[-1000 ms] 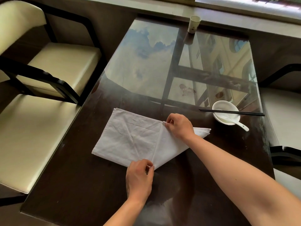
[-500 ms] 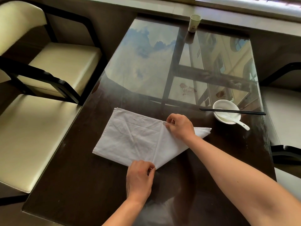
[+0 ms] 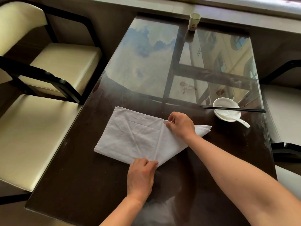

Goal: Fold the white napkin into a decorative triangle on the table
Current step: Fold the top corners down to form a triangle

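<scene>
Leftmost, two cream chairs [image 3: 53,66] standing beside the dark glass-topped table [image 3: 81,185]. Then the white napkin [image 3: 133,136] lying flat near the table's front edge, its right half turned over along a diagonal crease. Pinching the napkin's near point, the left hand [image 3: 140,175], fingers closed on the cloth. Pressing and gripping the fold's far end, the right hand [image 3: 180,125]. Farther right, black chopsticks [image 3: 232,109] resting across a white bowl [image 3: 227,110] with a spoon [image 3: 239,120]; a paper cup [image 3: 194,21] standing at the far edge.

Paper cup [image 3: 194,21] at far table edge, black chopsticks [image 3: 232,109] across white bowl [image 3: 226,109], white spoon [image 3: 239,120], cream chairs [image 3: 32,136]
</scene>
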`<state>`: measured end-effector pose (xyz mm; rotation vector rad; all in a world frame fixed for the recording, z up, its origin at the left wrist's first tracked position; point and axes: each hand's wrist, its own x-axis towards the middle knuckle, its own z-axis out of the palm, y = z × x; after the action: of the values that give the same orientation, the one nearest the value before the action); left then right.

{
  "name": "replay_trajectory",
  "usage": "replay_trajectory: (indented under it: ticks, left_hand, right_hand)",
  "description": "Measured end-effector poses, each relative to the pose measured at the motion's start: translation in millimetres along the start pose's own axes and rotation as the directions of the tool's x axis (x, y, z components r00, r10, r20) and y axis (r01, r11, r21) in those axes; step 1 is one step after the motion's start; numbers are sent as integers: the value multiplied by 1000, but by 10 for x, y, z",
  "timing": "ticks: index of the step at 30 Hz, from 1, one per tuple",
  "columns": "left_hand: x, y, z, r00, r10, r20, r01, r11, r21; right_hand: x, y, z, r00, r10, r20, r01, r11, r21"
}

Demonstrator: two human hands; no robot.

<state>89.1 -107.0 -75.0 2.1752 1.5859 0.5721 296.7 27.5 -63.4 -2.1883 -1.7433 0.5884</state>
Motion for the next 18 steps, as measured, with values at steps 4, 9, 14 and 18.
replay_trajectory:
  ticks: [4, 9, 14, 18]
  left_hand:
    - [2, -15, 0, 1000, 28, 6, -28, 999, 18]
    - [-53, -45, 25, 993, 108, 49, -112, 989, 98]
    - [-140, -114, 15, 945, 287, 157, -321, 908, 270]
    - [-208, -214, -18, 879, 377, 291, -455, 846, 279]
  right_hand:
    - [0, 10, 16, 1000, -9, -13, 9, 1000, -20]
    - [-44, 12, -29, 998, -66, -9, 65, 995, -76]
    - [-662, 127, 1, 919, -325, -225, 320, 946, -62]
    - [-1385, 303, 254, 832, -547, -93, 539, 836, -98]
